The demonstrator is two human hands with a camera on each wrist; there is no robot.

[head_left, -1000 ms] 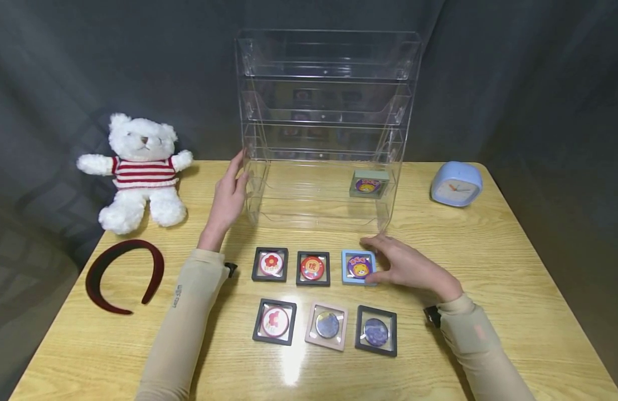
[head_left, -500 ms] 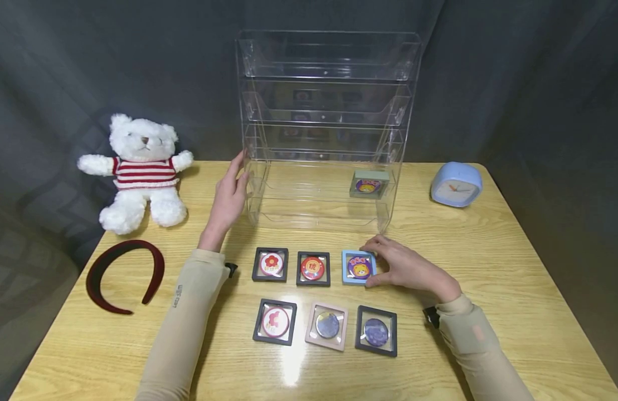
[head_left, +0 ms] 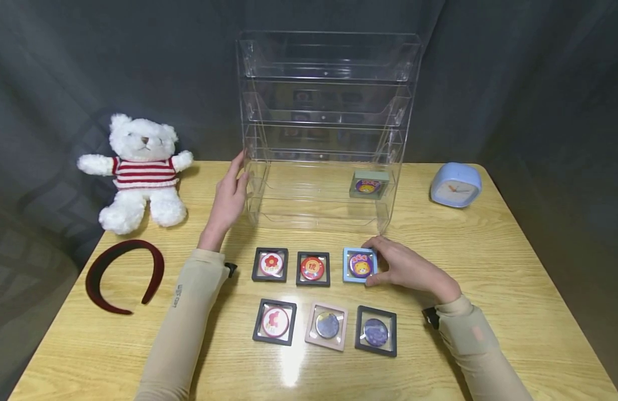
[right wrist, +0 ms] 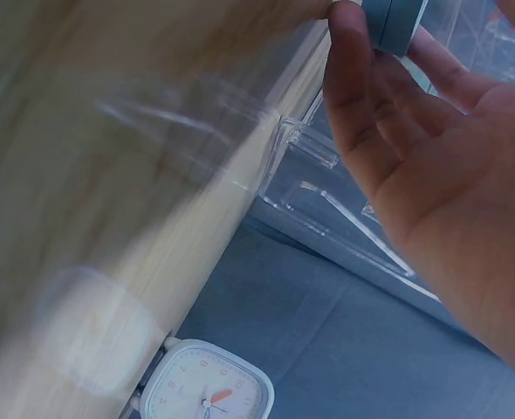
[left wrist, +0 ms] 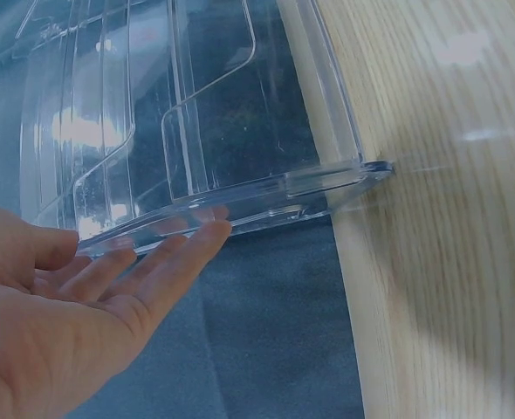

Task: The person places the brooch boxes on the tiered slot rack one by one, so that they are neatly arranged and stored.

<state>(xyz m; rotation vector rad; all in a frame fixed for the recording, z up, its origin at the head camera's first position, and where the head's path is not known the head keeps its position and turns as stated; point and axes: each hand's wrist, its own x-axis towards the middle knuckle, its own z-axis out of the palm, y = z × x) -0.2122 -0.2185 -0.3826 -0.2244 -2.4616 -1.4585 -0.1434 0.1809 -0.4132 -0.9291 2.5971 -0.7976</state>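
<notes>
My right hand (head_left: pixel 411 268) pinches the light blue square frame (head_left: pixel 346 266) by its right edge, finger at the top corner and thumb at the bottom. Inside that frame is a purple badge (head_left: pixel 361 267) with a yellow bear; in the right wrist view the blue frame (right wrist: pixel 395 24) shows between fingers and thumb. Extended fingers of my left hand (head_left: pixel 230 196) touch the left side of a clear plastic tiered rack (head_left: pixel 325 117), also in the left wrist view. A green frame (head_left: pixel 370 184) with a similar badge stands in the rack's lowest tier, at right.
Left of the blue frame lie two black frames (head_left: pixel 270 264) with badges. A nearer row has a black frame (head_left: pixel 275 322), a pink frame (head_left: pixel 326 326) and another black frame (head_left: pixel 376 331). A teddy bear (head_left: pixel 144 174), dark red headband (head_left: pixel 95 278) and blue clock (head_left: pixel 456 185) flank the rack.
The blue frame has shifted slightly, its near edge now a little farther from me, with my right fingers closed in on it. My left hand stays at the rack.
</notes>
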